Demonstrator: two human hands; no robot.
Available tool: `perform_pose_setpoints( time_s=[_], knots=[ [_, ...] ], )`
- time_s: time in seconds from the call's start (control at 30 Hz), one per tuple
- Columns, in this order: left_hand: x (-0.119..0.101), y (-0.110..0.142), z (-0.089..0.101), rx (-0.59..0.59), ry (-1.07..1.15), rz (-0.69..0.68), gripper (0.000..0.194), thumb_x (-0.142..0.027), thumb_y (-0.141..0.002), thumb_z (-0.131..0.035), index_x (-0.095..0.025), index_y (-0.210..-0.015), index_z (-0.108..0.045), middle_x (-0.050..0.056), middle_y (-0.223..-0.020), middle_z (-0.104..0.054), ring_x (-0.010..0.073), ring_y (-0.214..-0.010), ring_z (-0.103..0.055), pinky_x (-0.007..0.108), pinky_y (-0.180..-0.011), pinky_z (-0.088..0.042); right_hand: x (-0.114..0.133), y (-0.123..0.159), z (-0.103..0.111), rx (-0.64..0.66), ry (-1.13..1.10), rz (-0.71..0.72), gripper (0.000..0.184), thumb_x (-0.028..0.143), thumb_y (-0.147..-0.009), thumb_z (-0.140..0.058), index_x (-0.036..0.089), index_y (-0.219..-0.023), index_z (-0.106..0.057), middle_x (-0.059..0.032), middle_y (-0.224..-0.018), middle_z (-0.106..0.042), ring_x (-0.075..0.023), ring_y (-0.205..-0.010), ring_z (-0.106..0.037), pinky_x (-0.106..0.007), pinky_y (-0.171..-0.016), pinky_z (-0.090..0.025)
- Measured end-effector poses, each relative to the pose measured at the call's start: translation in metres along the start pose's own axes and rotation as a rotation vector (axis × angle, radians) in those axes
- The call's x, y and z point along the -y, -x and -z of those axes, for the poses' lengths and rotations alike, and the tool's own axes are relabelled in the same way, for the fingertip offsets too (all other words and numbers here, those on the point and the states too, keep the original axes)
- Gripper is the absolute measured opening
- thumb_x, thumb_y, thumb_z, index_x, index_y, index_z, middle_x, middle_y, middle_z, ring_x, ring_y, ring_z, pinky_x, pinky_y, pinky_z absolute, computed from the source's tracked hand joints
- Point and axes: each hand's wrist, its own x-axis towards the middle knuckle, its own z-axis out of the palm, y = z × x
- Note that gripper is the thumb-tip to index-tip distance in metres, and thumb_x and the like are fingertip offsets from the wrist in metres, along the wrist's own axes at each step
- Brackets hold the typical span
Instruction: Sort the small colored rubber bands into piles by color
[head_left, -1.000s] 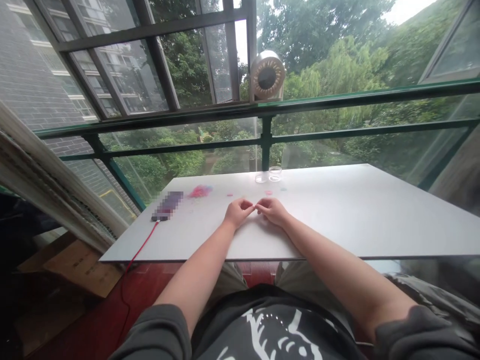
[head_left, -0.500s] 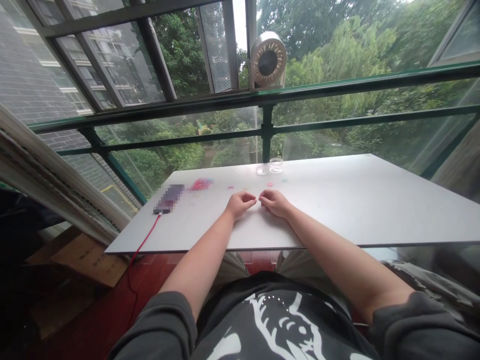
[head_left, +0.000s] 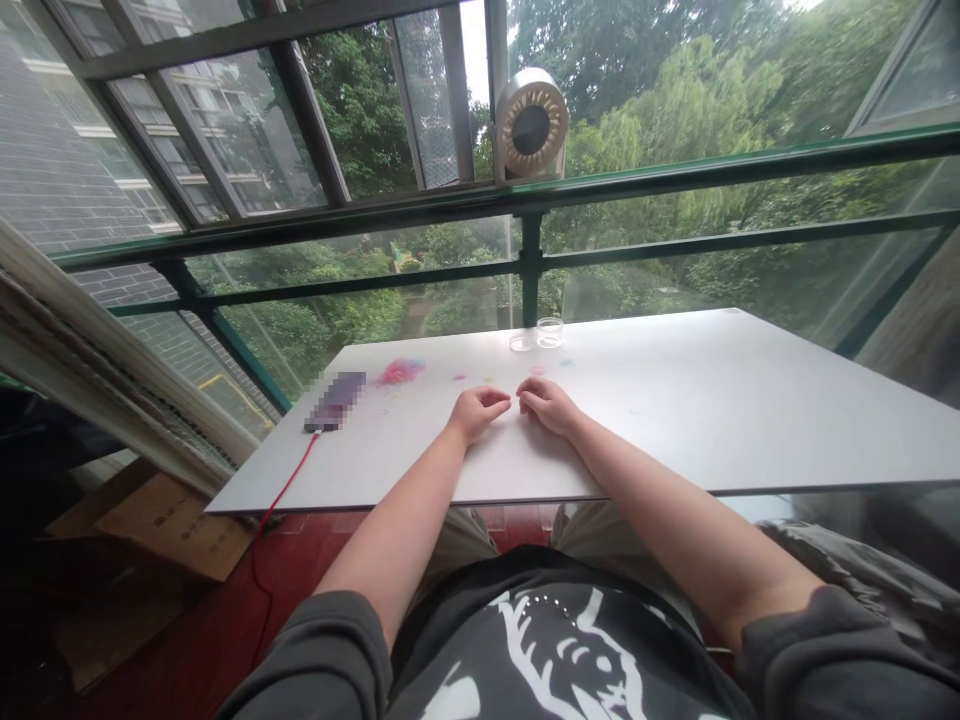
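Observation:
My left hand (head_left: 478, 412) rests low over the white table (head_left: 712, 420), its thumb and fingers pinched together. Facing it, a small gap away, my right hand (head_left: 547, 403) has its fingers curled inward in a pinch. Whatever sits between the fingertips is too small to name. Just beyond the hands lie a small pink piece (head_left: 537, 370), a magenta piece (head_left: 460, 377) and a pale teal piece (head_left: 567, 362). Further left is a loose pile of pink, red and blue bits (head_left: 401, 371).
Two clear round dishes (head_left: 550, 333) stand at the table's far edge. A blurred-out dark phone (head_left: 335, 402) lies at the left, with a red cable (head_left: 295, 470) running over the front edge. Behind the table runs a green railing (head_left: 360, 284), with a round fan-like device (head_left: 531, 128) above it.
The view has shifted very slightly. Both hands stay in nearly the same place, with the right fingers a little more curled.

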Motion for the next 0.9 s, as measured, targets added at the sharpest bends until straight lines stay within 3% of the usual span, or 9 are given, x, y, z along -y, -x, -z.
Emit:
perform_pose_setpoints(
  time_s=[0.1, 0.23, 0.9],
  knots=[
    [-0.0013, 0.0006, 0.0006, -0.010, -0.010, -0.001, 0.024, -0.028, -0.062, -0.073, -0.013, -0.080, -0.070, 0.008, -0.076, -0.071, 0.0169, -0.070, -0.064, 0.028, -0.067, -0.049, 0.0002, 0.0010, 0.0008, 0.029, -0.011, 0.020, 0.016, 0.021, -0.068, -0.053, 0.017, -0.084, -0.052, 0.0028, -0.061, -0.056, -0.0092, -0.046, -0.049, -0.022, -0.046, -0.041],
    [-0.0014, 0.0008, 0.0006, -0.009, -0.018, -0.005, 0.023, -0.028, -0.062, -0.073, -0.013, -0.079, -0.070, 0.008, -0.078, -0.071, 0.0175, -0.072, -0.064, 0.028, -0.069, -0.050, 0.0024, 0.0027, 0.0006, 0.036, 0.015, 0.039, 0.015, 0.026, -0.067, -0.060, 0.016, -0.078, -0.056, 0.0027, -0.059, -0.055, -0.0087, -0.048, -0.048, -0.020, -0.045, -0.038],
    [0.0056, 0.0020, 0.0020, -0.008, -0.188, -0.043, 0.025, -0.034, -0.069, -0.065, -0.017, -0.086, -0.071, 0.007, -0.080, -0.072, 0.0185, -0.076, -0.064, 0.030, -0.072, -0.049, 0.0024, 0.0009, -0.0053, -0.033, 0.146, 0.010, 0.007, 0.023, -0.075, -0.050, 0.019, -0.070, -0.050, 0.0023, -0.057, -0.058, -0.0099, -0.042, -0.050, -0.023, -0.045, -0.040]
  ],
)
